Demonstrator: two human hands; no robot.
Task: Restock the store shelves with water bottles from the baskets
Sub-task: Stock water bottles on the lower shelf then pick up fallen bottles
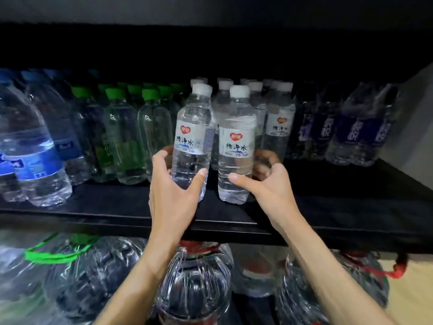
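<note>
Here the left hand (173, 191) wraps the lower half of a slightly tilted bottle (191, 137), and the right hand (269, 184) curls round a second bottle (235, 148) standing just beside it on the shelf (93, 207). White-capped bottles (278, 120) stand behind, green-capped bottles (124, 137) to the left.

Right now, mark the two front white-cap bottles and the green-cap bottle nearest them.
left front bottle (190, 137), head view, on its white label.
right front bottle (236, 146), head view, on its white label.
nearest green-cap bottle (153, 127), head view, on its clear body.
</note>
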